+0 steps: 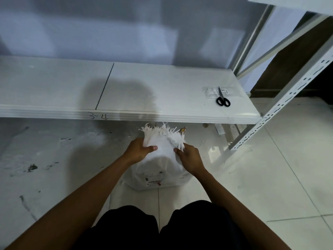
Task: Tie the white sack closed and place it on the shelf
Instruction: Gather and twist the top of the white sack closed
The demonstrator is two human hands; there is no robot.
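The white sack [158,170] stands on the tiled floor just in front of my knees, a printed label low on its side. Its frayed, gathered mouth points up toward the shelf edge. My left hand [139,147] grips the left side of the bunched neck, thumb across the front. On the right side of the neck, my right hand [190,156] pinches the fabric. The low white shelf [144,92] runs across the view beyond the sack, marked "3-4" on its front lip.
Black-handled scissors [222,99] lie on a clear plastic packet [212,92] at the shelf's right end. A perforated white upright [281,103] slants at the right. The floor [36,168] at left is scuffed and stained.
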